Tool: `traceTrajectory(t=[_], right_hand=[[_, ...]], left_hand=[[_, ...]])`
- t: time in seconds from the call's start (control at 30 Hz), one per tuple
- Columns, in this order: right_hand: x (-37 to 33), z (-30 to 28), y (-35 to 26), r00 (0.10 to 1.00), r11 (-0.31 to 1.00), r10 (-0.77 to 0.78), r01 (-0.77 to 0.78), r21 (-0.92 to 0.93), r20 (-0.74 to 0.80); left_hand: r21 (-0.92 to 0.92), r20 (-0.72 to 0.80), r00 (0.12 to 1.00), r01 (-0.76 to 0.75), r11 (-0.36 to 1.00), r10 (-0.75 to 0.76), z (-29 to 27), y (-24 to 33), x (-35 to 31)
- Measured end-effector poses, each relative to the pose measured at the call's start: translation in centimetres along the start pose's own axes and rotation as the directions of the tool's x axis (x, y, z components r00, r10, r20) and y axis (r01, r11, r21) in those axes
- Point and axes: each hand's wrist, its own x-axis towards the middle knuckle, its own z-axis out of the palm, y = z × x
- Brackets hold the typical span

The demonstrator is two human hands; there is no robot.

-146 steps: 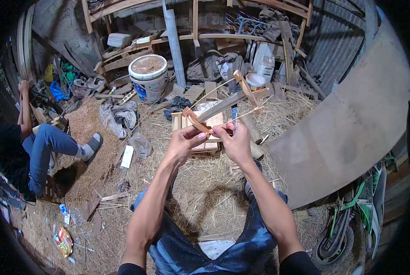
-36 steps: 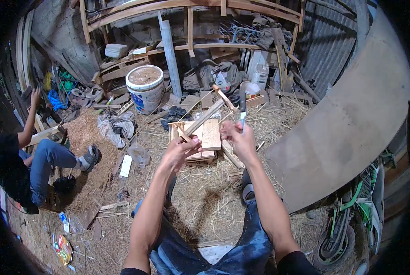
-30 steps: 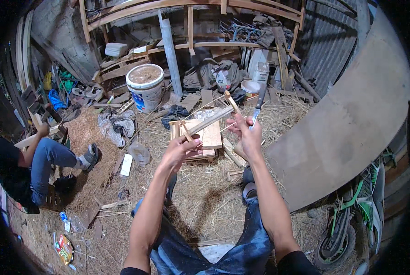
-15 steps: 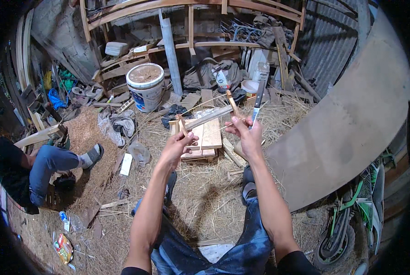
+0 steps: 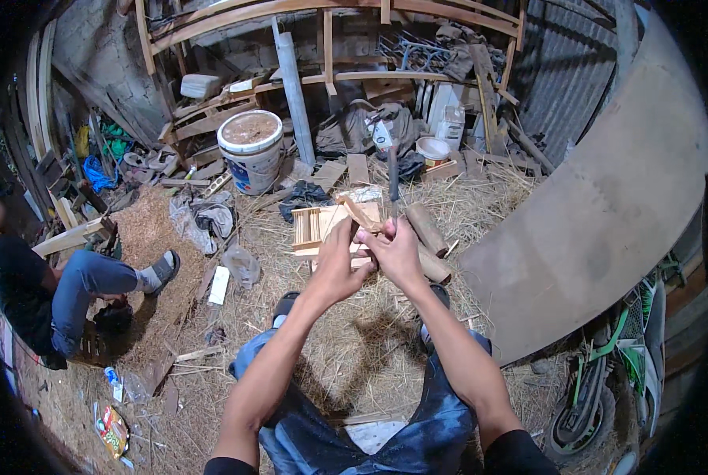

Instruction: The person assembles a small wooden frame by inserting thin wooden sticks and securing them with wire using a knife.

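Holding a curved wooden piece over stacked boards.
Left hand pinches the piece in its grip; the right hand, just beside it, wraps its grip around a dark-handled knife, handle up.

A knife is sitting in the right hand. Behind, leftward, a bucket is standing; rightward, a motorcycle.
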Motion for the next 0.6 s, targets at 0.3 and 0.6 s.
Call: traceTrajectory(t=[0.3,0.6], right_hand=[[-0.5,-0.8,-2.5,0.979,0.993,-0.02,0.043,-0.112,0.201],[-1.9,-1.3,-5.4,0.988,0.707,-0.039,0.131,-0.695,0.146]], left_hand=[[-0.344,0.033,0.983,0.179,0.922,-0.179,-0.6,-1.3,1.1],[-0.396,0.214,0.908,0.417,0.818,-0.36,0.3,-1.3,0.4]])
